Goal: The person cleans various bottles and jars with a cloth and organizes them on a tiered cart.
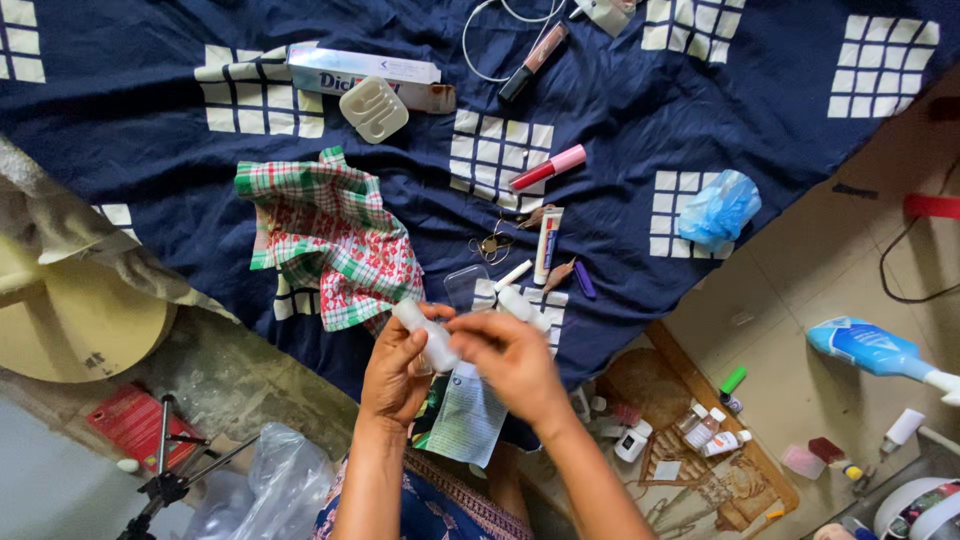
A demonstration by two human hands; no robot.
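My left hand [395,372] grips a small white plastic bottle [425,335] at the near edge of a dark blue bedsheet [150,150] with white grid squares. My right hand [515,362] reaches across to the bottle, fingertips at its lower end. A folded printed paper leaflet [462,415] lies just under both hands. Another small white bottle [520,305] and a clear plastic cap or sleeve [463,285] lie on the sheet just beyond my fingers.
On the sheet lie a red-green checked cloth [330,235], a long tube box [365,72], a pink lip gloss [548,167], a small white tube [548,245], keys [492,245], a blue plastic bag [718,208]. Small bottles [710,432] stand on the floor at right; a tripod [165,470] at left.
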